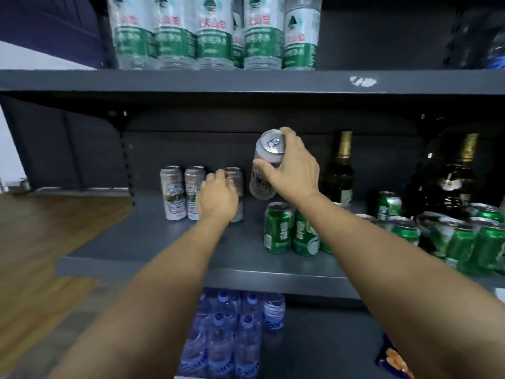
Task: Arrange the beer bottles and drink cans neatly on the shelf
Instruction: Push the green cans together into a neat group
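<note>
— Two silver cans with red-and-white labels (177, 192) are seen standing side by side at the left of the grey middle shelf (153, 242). What is held by the left hand (217, 199)?

— A third silver can (235, 187), upright just right of that pair, is gripped near its top; the fingers are curled round it and much of the can is hidden by the hand.

— And the right hand (293, 170)?

— Another silver can (266, 165) is clasped there, lifted clear of the shelf and tilted, its pull-tab top turned toward the camera. It is held above the green cans (289, 231), which are grouped on the shelf's right half, some of them blurred.

— Are bottles shown?

— Dark beer bottles with gold foil necks (341, 170) are set behind the green cans, against the back panel. Water bottles with green labels (213, 34) are lined up on the shelf above, and blue-tinted water bottles (232, 335) are packed below. A wooden floor (41, 242) is seen at the left.
</note>
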`<action>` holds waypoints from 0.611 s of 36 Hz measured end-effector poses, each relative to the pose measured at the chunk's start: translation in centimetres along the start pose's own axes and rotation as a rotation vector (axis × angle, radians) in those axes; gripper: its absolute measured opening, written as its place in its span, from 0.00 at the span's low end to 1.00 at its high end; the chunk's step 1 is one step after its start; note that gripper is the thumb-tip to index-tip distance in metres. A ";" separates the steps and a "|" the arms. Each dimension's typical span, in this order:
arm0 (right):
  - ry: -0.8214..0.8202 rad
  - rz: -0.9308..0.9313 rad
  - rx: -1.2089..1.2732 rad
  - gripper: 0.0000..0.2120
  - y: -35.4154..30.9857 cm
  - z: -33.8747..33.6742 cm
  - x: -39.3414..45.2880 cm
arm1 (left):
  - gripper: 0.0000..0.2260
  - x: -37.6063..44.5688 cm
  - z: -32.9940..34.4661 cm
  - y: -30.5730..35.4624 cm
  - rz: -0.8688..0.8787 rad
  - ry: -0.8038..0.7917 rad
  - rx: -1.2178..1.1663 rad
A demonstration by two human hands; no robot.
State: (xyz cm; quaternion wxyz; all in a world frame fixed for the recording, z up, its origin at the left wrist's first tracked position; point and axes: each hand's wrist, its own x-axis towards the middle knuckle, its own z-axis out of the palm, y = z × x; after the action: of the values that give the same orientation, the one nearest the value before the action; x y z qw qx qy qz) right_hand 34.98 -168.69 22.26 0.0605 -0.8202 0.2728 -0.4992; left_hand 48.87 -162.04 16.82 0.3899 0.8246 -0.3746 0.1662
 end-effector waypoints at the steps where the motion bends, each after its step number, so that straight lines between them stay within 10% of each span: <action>1: -0.023 0.024 0.018 0.35 -1.1 1.3 0.2 | 0.14 0.4 -0.6 -1.7 -0.025 -0.003 -0.002; 22: -0.425 0.393 0.193 0.26 -8.2 19.5 1.1 | 0.19 5.2 0.5 -18.0 -0.104 -0.432 -0.285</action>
State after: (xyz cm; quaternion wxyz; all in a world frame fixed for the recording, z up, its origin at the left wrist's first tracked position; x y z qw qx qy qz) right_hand 55.15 -165.68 16.56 0.2890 -0.8283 0.3588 -0.3189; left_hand 65.80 -157.51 10.13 0.4211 0.7959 -0.4260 -0.0884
